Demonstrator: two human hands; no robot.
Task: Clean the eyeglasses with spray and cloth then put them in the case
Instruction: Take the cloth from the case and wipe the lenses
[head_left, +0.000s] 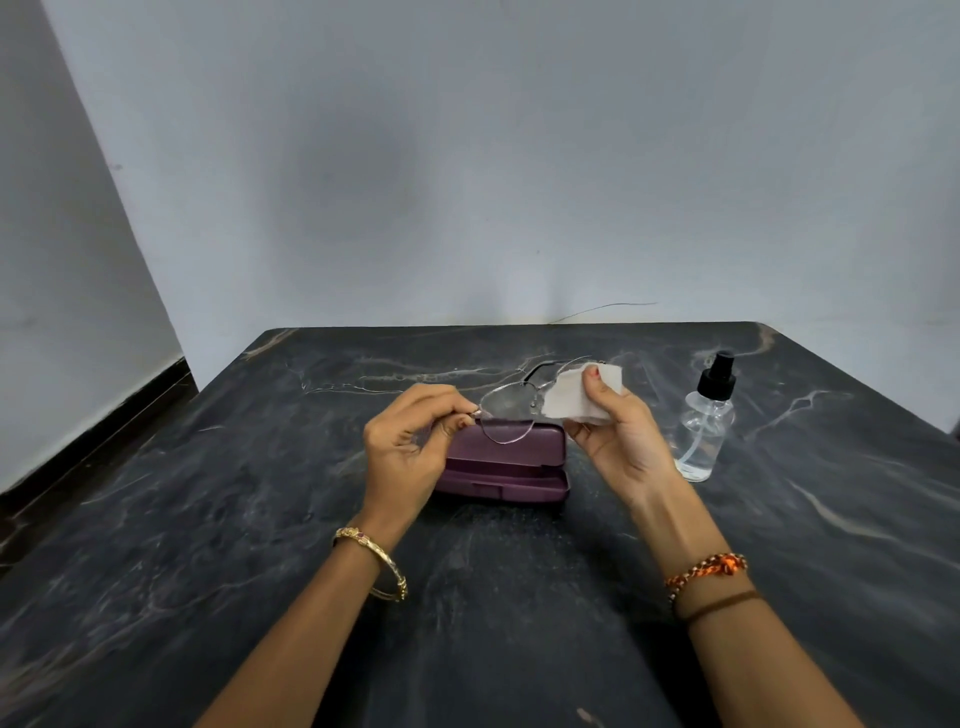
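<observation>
1. The eyeglasses (511, 410) are held in the air between both hands, above the purple case (506, 465), so one clear lens overlaps the view of the case lid.
2. The left hand (410, 441) pinches the frame at its left end, thumb and fingertips closed on the hinge corner; a gold bangle (371, 561) sits on that wrist.
3. The right hand (618, 431) grips a white cloth (576, 397), folded over the other lens; thumb on the near face, fingers behind. The cloth hides that lens almost wholly.
4. The case lies open on the dark marble-patterned table (208, 519), its tray toward the person and lid raised behind; the left hand covers its left end.
5. A clear spray bottle (706, 421) with a black pump top stands upright to the right of the case, just beside the right hand and apart from it.
6. Orange and brown thread bands (709, 577) circle the right wrist.
7. A plain grey wall (467, 156) rises behind the table's far edge.
</observation>
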